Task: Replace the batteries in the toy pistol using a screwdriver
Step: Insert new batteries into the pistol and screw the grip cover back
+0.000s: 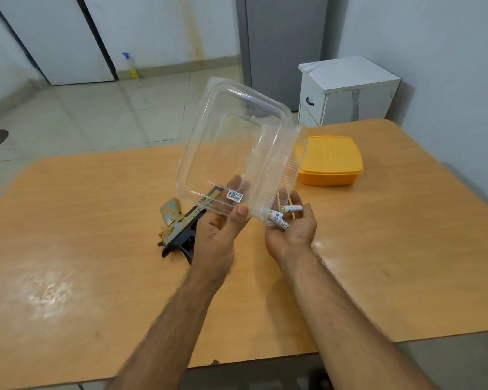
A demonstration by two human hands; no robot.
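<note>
Just behind the person's wrists, the toy pistol (181, 229) lies flat on the wooden table (82, 249). Above it the left hand (219, 235) holds a tilted clear plastic box (231, 153), thumb pinching its lower rim. The right hand (292, 229), cupped palm up beside the pistol, catches white batteries (283, 216). Beyond the pistol sits a yellow lidded container (331, 161). No screwdriver shows; fitting the batteries seemingly remains.

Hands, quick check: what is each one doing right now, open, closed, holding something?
Left hand: grips the tilted clear plastic container at its lower edge.
Right hand: cupped palm up, holding white batteries at the container's mouth.
</note>
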